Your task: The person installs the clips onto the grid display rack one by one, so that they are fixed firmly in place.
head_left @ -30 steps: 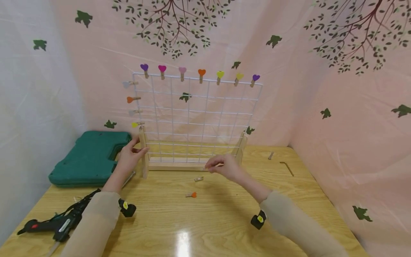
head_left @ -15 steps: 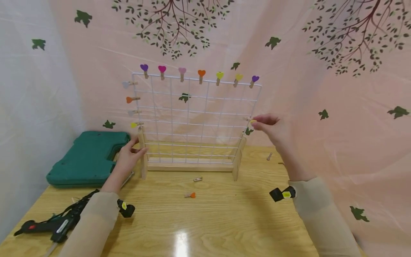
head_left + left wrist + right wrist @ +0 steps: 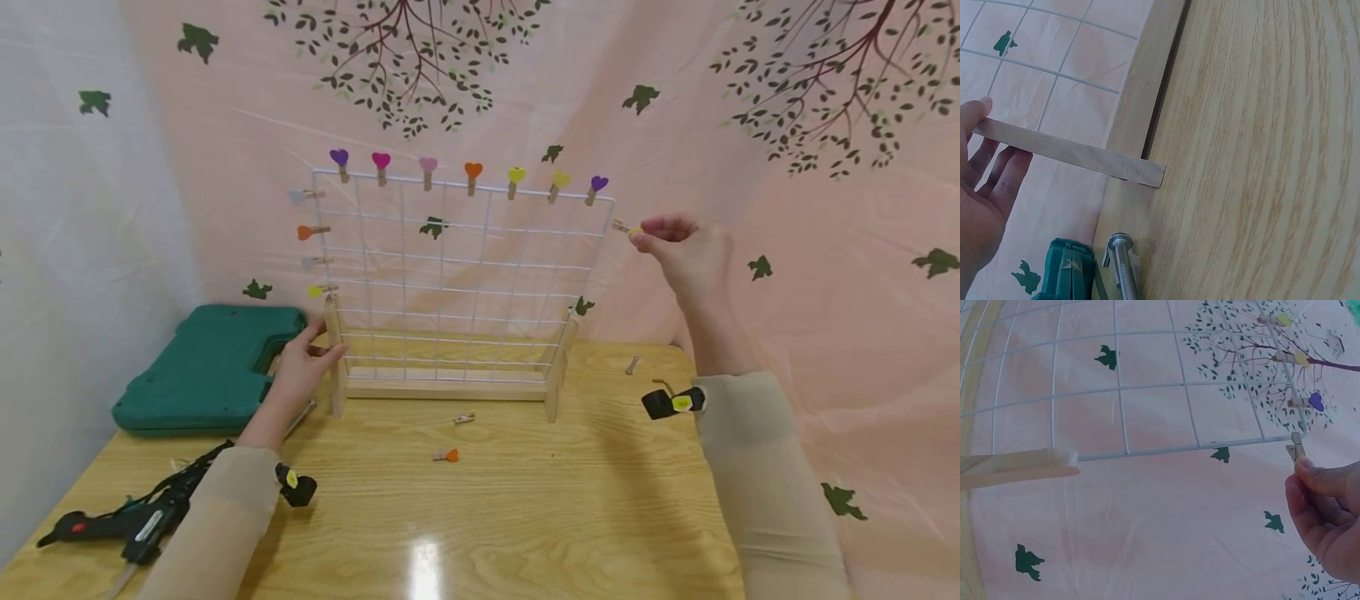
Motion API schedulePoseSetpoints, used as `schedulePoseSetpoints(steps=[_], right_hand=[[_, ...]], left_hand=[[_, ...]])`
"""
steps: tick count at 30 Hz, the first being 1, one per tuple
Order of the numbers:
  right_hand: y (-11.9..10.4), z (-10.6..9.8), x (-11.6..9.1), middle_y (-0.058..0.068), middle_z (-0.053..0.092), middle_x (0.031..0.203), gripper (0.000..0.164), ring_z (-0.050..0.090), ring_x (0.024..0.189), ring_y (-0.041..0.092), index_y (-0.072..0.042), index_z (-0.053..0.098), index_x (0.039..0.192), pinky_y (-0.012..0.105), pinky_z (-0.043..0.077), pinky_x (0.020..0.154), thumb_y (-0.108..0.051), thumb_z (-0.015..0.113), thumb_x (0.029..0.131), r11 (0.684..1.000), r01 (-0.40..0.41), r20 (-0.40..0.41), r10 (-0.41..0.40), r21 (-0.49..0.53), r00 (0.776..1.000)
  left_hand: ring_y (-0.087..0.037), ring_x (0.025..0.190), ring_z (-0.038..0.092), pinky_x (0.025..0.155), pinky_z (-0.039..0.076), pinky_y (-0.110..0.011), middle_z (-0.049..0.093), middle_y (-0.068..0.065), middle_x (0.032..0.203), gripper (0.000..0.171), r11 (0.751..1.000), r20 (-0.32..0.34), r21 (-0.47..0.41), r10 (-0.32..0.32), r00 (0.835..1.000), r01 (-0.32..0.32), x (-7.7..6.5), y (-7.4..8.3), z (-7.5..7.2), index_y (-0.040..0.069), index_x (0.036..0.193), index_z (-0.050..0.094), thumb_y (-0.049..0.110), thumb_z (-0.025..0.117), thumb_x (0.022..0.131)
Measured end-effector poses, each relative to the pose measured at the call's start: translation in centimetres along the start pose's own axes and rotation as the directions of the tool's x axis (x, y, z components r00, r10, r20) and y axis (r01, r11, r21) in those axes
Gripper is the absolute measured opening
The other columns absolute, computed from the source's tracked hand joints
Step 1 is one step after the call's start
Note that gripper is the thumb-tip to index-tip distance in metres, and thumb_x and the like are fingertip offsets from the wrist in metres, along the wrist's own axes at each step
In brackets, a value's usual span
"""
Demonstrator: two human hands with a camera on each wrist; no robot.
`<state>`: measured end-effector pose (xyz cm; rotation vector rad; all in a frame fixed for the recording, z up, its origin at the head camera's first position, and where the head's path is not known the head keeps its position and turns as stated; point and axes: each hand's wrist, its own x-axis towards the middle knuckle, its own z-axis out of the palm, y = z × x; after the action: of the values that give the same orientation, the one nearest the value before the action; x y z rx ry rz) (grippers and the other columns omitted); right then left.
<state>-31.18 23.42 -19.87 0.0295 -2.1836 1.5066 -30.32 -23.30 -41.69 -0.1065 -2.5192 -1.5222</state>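
My right hand [image 3: 686,254] pinches a small wooden clothespin [image 3: 622,226] by its yellow end. The clothespin's tip points at the right edge of the white wire grid [image 3: 487,242], close below the top right corner. In the right wrist view the clothespin [image 3: 1295,447] is right at the grid's edge wire. My left hand [image 3: 302,367] grips the left wooden post [image 3: 335,367] of the stand, thumb on one side and fingers on the other. Heart clothespins in several colours line the grid's top, such as an orange one [image 3: 472,177], and its left side.
On the table [image 3: 495,517] lie an orange-heart clothespin [image 3: 447,456], another clothespin [image 3: 464,418] and one at the right [image 3: 632,365]. A green case [image 3: 210,367] and a black glue gun [image 3: 135,521] are at left. A bolt [image 3: 1121,262] lies near the left post.
My right hand has carried the yellow clothespin from the stand's base up to the right side, then higher along the grid's right edge. My left hand stays on the post.
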Motion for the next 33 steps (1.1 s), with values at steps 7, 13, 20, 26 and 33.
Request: schedulePoseSetpoints(steps=[7, 13, 20, 26, 33], right_hand=[[-0.2, 0.9, 0.6, -0.004, 0.063, 0.080, 0.031, 0.063, 0.075, 0.008, -0.006, 0.066, 0.099, 0.012, 0.047, 0.066, -0.023, 0.073, 0.073, 0.991, 0.000, 0.030, 0.004, -0.131, 1.000], [-0.3, 1.3, 0.9, -0.003, 0.065, 0.086, 0.034, 0.061, 0.078, 0.009, -0.010, 0.067, 0.098, 0.012, 0.047, 0.068, -0.030, 0.073, 0.072, 0.983, 0.033, 0.028, -0.029, -0.181, 0.999], [-0.3, 1.2, 0.1, 0.004, 0.062, 0.109, 0.040, 0.059, 0.093, 0.010, -0.014, 0.064, 0.109, 0.018, 0.047, 0.081, -0.027, 0.072, 0.072, 0.985, 0.139, 0.028, -0.137, -0.099, 0.990], [-1.3, 1.9, -3.3, 0.016, 0.056, 0.112, 0.039, 0.057, 0.099, 0.019, 0.000, 0.058, 0.113, 0.019, 0.046, 0.083, -0.006, 0.069, 0.076, 0.939, 0.333, 0.064, -0.339, 0.088, 0.939], [1.5, 5.3, -6.8, 0.009, 0.058, 0.113, 0.041, 0.053, 0.096, 0.014, -0.005, 0.057, 0.116, 0.031, 0.048, 0.081, -0.014, 0.069, 0.078, 0.892, 0.451, 0.299, -0.428, -0.008, 0.853]], left_hand=[[-0.027, 0.102, 0.048, 0.080, 0.045, -0.044, 0.030, -0.009, 0.142, 0.077, 1.000, -0.001, -0.005, -0.005, 1.000, 0.005, 0.0, 0.1, 0.0, 0.020, 0.143, 0.019, 0.053, 0.052, 0.082], [-0.027, 0.102, 0.048, 0.081, 0.045, -0.044, 0.030, -0.009, 0.142, 0.077, 1.000, -0.004, -0.006, -0.005, 1.000, 0.005, 0.0, 0.1, -0.1, 0.020, 0.143, 0.020, 0.053, 0.052, 0.082], [-0.027, 0.102, 0.048, 0.081, 0.045, -0.044, 0.029, -0.009, 0.142, 0.074, 1.000, 0.001, -0.014, -0.009, 1.000, 0.009, -0.1, 0.1, 0.0, 0.020, 0.143, 0.019, 0.048, 0.053, 0.084], [-0.026, 0.104, 0.047, 0.081, 0.045, -0.042, 0.028, -0.008, 0.143, 0.076, 1.000, 0.009, -0.017, -0.018, 1.000, 0.018, -0.2, 0.1, 0.0, 0.021, 0.144, 0.017, 0.051, 0.052, 0.083], [-0.025, 0.100, 0.048, 0.077, 0.046, -0.041, 0.030, -0.009, 0.141, 0.072, 1.000, -0.001, -0.014, 0.004, 1.000, -0.004, -0.2, 0.2, 0.0, 0.021, 0.143, 0.019, 0.047, 0.052, 0.085]])
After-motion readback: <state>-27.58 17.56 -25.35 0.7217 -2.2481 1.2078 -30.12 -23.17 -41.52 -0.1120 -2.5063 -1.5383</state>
